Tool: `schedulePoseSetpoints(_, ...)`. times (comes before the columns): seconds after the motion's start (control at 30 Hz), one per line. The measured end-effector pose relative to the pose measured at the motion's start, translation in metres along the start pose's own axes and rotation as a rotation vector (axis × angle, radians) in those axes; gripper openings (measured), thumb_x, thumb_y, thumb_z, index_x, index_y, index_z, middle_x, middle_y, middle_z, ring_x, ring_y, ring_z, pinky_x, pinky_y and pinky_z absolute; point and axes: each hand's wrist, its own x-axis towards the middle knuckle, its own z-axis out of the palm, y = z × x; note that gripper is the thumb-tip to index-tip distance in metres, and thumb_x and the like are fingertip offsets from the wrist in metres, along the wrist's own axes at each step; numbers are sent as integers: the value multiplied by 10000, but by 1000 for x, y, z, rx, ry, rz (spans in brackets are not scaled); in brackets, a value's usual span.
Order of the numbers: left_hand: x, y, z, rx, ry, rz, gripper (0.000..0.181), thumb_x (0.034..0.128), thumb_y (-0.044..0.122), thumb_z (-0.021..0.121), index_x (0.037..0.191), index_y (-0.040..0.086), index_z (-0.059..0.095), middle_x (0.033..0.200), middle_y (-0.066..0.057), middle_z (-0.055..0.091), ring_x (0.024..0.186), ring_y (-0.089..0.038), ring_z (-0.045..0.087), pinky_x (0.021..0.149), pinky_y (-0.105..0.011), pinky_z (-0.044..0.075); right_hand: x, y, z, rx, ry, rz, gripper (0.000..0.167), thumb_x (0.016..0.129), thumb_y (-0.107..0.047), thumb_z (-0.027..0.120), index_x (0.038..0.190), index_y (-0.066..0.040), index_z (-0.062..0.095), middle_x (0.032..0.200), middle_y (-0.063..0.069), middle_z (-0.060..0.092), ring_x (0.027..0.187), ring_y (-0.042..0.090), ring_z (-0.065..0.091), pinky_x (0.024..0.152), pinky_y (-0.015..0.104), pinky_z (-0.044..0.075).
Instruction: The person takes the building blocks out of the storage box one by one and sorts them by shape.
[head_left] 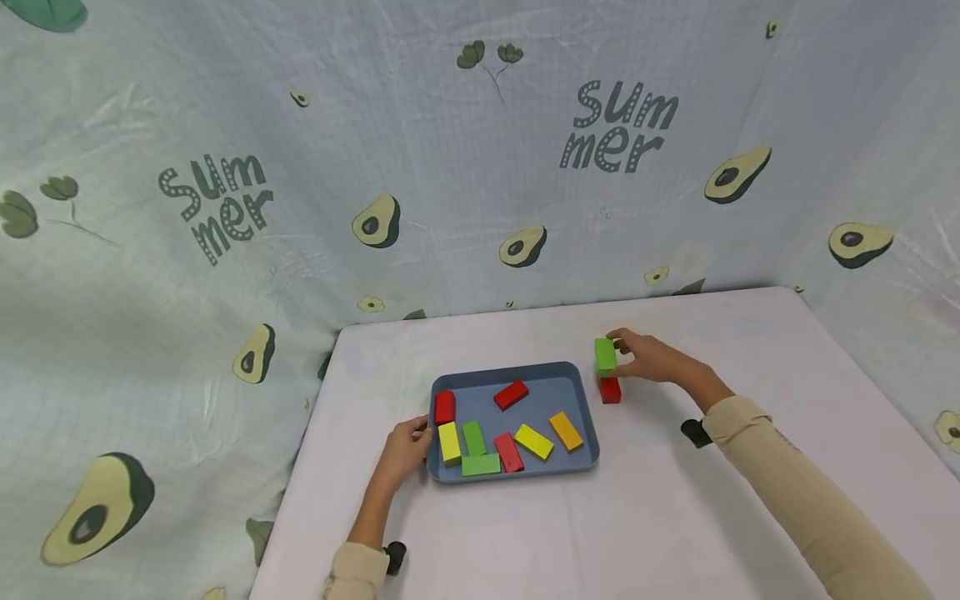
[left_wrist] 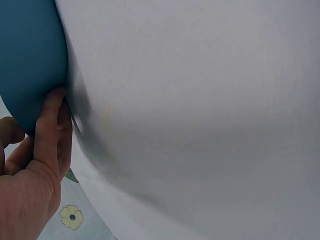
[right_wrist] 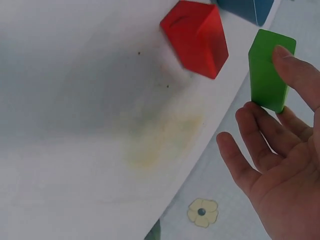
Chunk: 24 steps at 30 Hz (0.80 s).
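My right hand [head_left: 651, 357] pinches a green block [head_left: 606, 357] between thumb and fingers. Under it, in the head view, a red block [head_left: 611, 391] lies on the table just right of the tray. In the right wrist view the green block [right_wrist: 270, 75] is held apart from the red block [right_wrist: 197, 37]. At the left rim of the blue-grey tray [head_left: 517, 481], my left hand [head_left: 405, 452] grips the edge. The left wrist view shows its fingers against the outer side of the tray [left_wrist: 32, 55], the thumb near the rim.
Inside the tray lie several blocks: a red one [head_left: 445, 407] upper left, another red one [head_left: 511, 395], a yellow one [head_left: 534, 442], an orange one [head_left: 566, 432] and a green one [head_left: 481, 465] among them. A printed cloth [head_left: 450, 150] hangs behind the white table [head_left: 525, 533].
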Motion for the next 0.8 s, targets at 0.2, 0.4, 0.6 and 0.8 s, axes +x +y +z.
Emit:
schedulePoseSetpoints(0.2, 1, -1, -3, -13, -6, 3, 392, 939, 110, 520, 1298, -47, 529, 1165, -171, 593, 991, -272, 587, 701, -321, 528, -7, 14, -3, 10, 11, 18, 683, 864, -213, 685, 1381, 31, 311, 1333, 305, 422, 1211, 443, 408, 955, 556, 373)
schedulePoseSetpoints(0.4, 0, -3, -2, -14, 1, -1, 393, 934, 104, 519, 1294, -53, 530, 1134, -164, 602, 933, -244, 588, 672, -306, 530, -12, 29, -1, 24, 6, 15, 663, 872, -212, 676, 1373, 28, 315, 1346, 298, 409, 1208, 445, 409, 951, 552, 379)
schedulePoseSetpoints(0.6, 0, -3, -3, -3, -4, 3, 396, 938, 112, 516, 1298, -51, 527, 1164, -168, 603, 940, -242, 590, 697, -319, 531, -20, 34, -1, 44, -4, 41, 649, 877, -178, 662, 1376, 35, 307, 1341, 318, 402, 1206, 464, 401, 945, 564, 378)
schedulePoseSetpoints(0.8, 1, -4, -2, -10, -4, -11, 401, 939, 122, 514, 1304, -41, 525, 1166, -158, 603, 952, -236, 588, 708, -314, 530, -24, 37, 3, 38, -46, 67, 643, 876, -133, 651, 1382, 35, 292, 1341, 326, 396, 1204, 466, 397, 948, 561, 377)
